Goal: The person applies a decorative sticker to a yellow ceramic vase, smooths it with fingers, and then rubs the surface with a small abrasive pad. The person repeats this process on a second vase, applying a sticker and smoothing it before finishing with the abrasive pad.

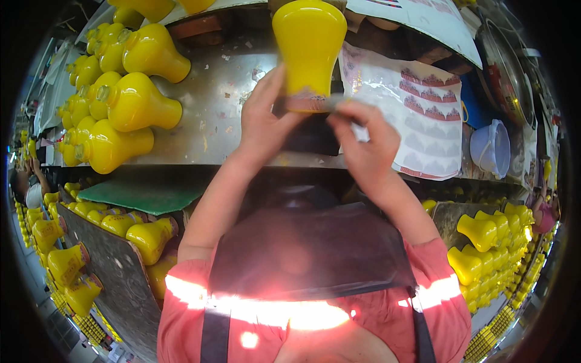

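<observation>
We see the yellow vase (310, 45) lying front and centre over the metal surface (215, 124), its broad end away from us and its narrow end, with the patterned band (307, 101), toward our body. Our left grip (264, 121) is closed on the left side of that narrow end, while our right grip (370, 134) pinches a small grey piece (333, 101) against the band's right edge; it is too blurred to name.

The band looks the likeliest thing to spoil: uneven pressure from the right could wrinkle it or drag it askew. The glaze looks slick, so if the left fingers loosened, the vase could turn under the push — we cannot tell how firmly it is propped beneath. Loose flecks (227, 57) litter the surface, and one caught under the band would probably leave a bump.

To our right, the decal sheet (426, 142) lies close by the right forearm, where a careless elbow might crease it. Beyond it, the pale bucket (491, 149) could wet the sheet if knocked — supposing it holds liquid, which we cannot make out.
</observation>
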The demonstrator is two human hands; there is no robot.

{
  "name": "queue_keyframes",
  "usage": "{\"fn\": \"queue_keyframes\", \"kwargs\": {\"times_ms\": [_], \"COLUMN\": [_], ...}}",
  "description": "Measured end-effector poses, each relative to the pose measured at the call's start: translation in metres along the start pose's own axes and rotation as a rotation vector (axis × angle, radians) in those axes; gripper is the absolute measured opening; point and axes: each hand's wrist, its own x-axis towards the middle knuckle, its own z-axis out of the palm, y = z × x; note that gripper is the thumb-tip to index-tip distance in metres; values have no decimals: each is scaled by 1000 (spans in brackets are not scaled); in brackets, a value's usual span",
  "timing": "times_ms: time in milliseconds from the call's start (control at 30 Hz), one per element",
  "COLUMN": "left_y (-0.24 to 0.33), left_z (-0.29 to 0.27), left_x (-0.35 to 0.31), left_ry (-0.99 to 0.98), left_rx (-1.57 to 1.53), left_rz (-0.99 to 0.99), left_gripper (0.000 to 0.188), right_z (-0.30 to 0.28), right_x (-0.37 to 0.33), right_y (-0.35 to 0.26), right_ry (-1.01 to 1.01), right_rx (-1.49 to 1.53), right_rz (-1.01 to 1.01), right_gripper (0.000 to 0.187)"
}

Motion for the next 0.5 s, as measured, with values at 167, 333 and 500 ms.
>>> {"fn": "queue_keyframes", "kwargs": {"times_ms": [167, 333, 500], "left_y": [3, 0, -1], "left_z": [-8, -18, -23], "left_x": [-4, -4, -3], "left_ry": [-6, -94, -157], "left_rx": [-155, -357, -591], "left_rz": [21, -56, -172], "left_gripper": [69, 68, 60], "right_z": [-4, 3, 14], "right_x": [13, 18, 21], "right_y": [-3, -19, -43], "right_ry": [-153, -111, -453], "right_rx": [-206, -379, -496], "right_rz": [-475, -476, -534], "right_gripper": [38, 30, 32]}}
